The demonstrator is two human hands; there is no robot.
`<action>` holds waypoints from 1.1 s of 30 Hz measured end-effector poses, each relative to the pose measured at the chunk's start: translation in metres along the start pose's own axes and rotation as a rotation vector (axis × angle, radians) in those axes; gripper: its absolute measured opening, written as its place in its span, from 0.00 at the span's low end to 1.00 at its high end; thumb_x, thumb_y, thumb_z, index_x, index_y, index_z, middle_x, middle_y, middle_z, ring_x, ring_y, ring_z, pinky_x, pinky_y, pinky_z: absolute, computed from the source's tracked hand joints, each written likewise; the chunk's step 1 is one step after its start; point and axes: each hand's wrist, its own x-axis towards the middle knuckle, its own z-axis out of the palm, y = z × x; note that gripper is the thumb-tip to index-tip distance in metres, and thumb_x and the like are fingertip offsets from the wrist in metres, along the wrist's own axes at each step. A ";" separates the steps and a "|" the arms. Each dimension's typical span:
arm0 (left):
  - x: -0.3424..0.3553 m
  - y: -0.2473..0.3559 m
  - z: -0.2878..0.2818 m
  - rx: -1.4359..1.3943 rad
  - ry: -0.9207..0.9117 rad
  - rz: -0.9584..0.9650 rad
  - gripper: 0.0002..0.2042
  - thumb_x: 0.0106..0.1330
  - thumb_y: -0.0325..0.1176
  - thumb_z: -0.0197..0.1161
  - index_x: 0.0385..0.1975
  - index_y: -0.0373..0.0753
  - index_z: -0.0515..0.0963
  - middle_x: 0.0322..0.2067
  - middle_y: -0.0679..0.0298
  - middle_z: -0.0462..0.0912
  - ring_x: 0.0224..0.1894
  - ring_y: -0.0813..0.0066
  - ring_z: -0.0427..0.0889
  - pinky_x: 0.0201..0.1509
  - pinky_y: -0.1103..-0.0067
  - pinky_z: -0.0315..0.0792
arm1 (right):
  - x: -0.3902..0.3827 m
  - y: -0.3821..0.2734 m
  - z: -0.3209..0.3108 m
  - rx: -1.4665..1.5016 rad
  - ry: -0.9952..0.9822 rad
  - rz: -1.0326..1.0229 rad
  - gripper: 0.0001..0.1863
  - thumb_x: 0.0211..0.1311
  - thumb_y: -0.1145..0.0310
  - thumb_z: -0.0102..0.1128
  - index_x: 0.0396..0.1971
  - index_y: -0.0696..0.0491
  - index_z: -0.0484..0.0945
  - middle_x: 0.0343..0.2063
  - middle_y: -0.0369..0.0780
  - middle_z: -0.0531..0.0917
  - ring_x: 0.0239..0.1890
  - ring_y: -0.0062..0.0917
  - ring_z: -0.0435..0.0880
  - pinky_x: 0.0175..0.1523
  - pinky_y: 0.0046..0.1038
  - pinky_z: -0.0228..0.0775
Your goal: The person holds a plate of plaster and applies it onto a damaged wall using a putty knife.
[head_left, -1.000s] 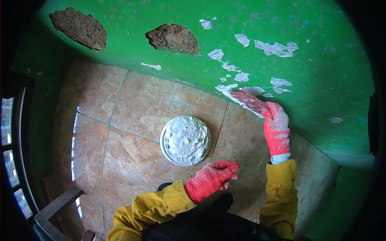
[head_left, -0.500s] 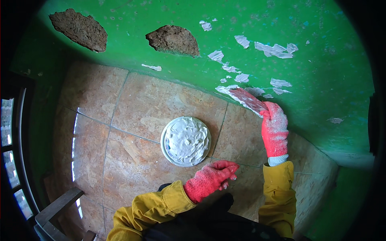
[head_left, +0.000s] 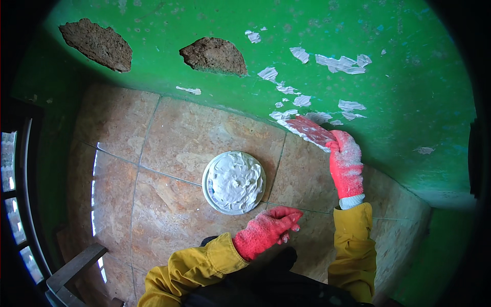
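My right hand (head_left: 346, 162), in a red, white-dusted glove, is closed round a flat red putty spreader (head_left: 313, 132). White filler coats the spreader's long edge and tip. The blade lies close along the foot of the green wall (head_left: 204, 20), beside fresh white filler patches (head_left: 337, 64); whether it touches the wall I cannot tell. My left hand (head_left: 266, 231), gloved alike, hovers low in front with its fingers curled together and nothing visible in them. Just beyond it, a round bowl (head_left: 206, 192) heaped with white filler (head_left: 236, 179) stands on the tiled floor.
Two rough brown holes (head_left: 96, 45) break the wall's paint at the upper left. Brown floor tiles (head_left: 169, 204) run up to the wall. At the lower left are a dark wooden piece of furniture (head_left: 76, 263) and a dark-framed window (head_left: 15, 215).
The view has shifted slightly, so the wall marks sit a little lower and further left. The spreader has edged slightly down from the lowest filler patch. My left hand stays nearly still.
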 end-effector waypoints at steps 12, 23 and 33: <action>0.001 -0.007 0.000 -0.010 -0.030 0.018 0.17 0.63 0.39 0.53 0.47 0.37 0.70 0.28 0.70 0.76 0.18 0.87 0.69 0.21 0.90 0.64 | 0.006 0.006 0.017 -0.002 0.014 -0.073 0.12 0.51 0.73 0.48 0.36 0.51 0.75 0.34 0.43 0.77 0.38 0.38 0.75 0.41 0.34 0.67; 0.001 -0.004 0.000 -0.020 -0.017 0.000 0.16 0.63 0.38 0.53 0.47 0.37 0.70 0.28 0.69 0.76 0.18 0.86 0.69 0.20 0.89 0.64 | -0.014 -0.020 -0.019 0.096 0.115 -0.004 0.12 0.51 0.77 0.46 0.36 0.55 0.74 0.32 0.44 0.77 0.33 0.35 0.77 0.40 0.31 0.67; 0.000 -0.004 -0.002 -0.028 -0.023 0.019 0.17 0.63 0.39 0.52 0.47 0.36 0.70 0.28 0.69 0.76 0.18 0.86 0.69 0.21 0.89 0.64 | -0.017 0.011 0.001 0.177 0.071 0.105 0.12 0.52 0.75 0.47 0.38 0.55 0.73 0.36 0.46 0.76 0.39 0.39 0.74 0.43 0.33 0.66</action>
